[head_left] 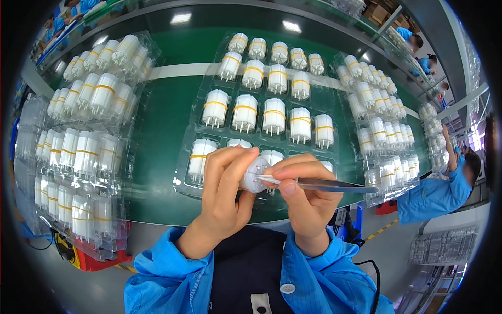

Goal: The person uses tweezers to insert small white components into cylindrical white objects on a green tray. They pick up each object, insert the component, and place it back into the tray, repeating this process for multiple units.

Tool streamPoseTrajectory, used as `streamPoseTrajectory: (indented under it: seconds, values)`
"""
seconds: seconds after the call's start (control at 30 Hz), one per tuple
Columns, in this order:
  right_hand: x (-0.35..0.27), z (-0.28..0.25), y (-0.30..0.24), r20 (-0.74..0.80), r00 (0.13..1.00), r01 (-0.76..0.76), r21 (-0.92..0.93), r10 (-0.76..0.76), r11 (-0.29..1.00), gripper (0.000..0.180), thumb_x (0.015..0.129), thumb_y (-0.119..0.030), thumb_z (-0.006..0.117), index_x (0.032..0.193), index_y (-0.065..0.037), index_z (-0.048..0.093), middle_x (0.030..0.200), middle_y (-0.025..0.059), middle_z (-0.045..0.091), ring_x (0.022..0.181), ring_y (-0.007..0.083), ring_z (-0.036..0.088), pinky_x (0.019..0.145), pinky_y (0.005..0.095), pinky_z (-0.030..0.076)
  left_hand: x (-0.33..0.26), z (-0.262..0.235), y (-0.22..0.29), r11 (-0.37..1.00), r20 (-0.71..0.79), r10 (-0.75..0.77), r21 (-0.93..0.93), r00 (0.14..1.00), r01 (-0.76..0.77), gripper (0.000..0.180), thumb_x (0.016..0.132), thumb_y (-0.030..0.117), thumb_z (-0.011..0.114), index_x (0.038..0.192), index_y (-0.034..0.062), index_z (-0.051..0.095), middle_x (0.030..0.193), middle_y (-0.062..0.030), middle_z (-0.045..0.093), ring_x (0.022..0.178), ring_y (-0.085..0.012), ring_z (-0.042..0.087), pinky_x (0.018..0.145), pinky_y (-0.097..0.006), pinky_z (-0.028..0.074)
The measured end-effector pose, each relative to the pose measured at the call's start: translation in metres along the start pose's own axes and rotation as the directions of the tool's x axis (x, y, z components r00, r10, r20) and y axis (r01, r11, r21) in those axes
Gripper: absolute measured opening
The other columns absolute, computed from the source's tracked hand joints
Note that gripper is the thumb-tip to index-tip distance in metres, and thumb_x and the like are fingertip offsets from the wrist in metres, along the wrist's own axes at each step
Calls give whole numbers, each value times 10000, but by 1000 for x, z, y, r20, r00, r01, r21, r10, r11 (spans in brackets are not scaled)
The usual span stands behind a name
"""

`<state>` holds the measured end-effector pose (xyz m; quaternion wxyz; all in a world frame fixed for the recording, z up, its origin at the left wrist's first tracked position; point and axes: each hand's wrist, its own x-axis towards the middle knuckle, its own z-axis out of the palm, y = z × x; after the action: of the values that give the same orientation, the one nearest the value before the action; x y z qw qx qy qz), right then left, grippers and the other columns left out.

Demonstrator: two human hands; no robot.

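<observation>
My left hand [222, 183] grips a white cylindrical plug-like part [253, 183] by its sides, its round end with pins turned toward my right hand. My right hand [308, 196] pinches a pair of metal tweezers [340, 186]. The pale tips of the tweezers reach the round end of the part; whether they grasp anything there is too small to tell. Just beyond my hands lies a clear plastic tray [183, 184] with rows of similar white parts [274, 116], each with a yellow band and metal pins. My hands hide some of the nearest row.
Stacked clear trays of banded white parts [86, 152] stand at the left, with more stacks [387, 131] at the right. Everything rests on a green work surface [151, 201]. A person in blue [439, 193] is at the far right; others work in the background.
</observation>
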<state>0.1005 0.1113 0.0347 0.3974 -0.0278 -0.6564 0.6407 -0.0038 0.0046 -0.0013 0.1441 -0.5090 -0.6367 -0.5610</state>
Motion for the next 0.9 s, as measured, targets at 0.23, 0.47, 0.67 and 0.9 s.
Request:
streamPoseTrajectory:
  seconds: [0.23,0.47,0.67,0.9]
  values:
    - [-1,1,4,-38,999,12,28,-11,1000,135,851,8,689,983,36,683,949,153,702,860,207,649,765,300,508,2,0,0,1000,12,0,-11,1000,1,551,729,-74,713,1252,-34,548,1110,-205,549,969,-318,573,797,-368,492]
    - [-2,-1,4,-14,999,38,-23,-38,999,128,849,8,691,974,34,683,936,152,708,859,209,652,765,303,511,2,-1,1,1000,10,-8,1,1000,8,543,730,-74,709,1250,-33,557,1097,-203,552,960,-314,573,795,-368,490]
    - [-2,-2,7,-23,999,42,12,-42,999,122,850,19,686,971,34,684,935,154,707,862,209,651,765,303,512,2,-2,1,1000,23,-16,-4,1000,16,534,734,-73,707,1248,-39,565,1089,-203,554,949,-315,576,794,-367,489]
    - [0,0,7,-40,999,37,22,-36,999,113,852,39,670,964,39,685,933,158,706,865,206,651,769,302,516,3,-2,2,1000,30,-20,9,999,20,528,739,-74,702,1249,-39,568,1088,-202,556,946,-311,577,790,-366,489]
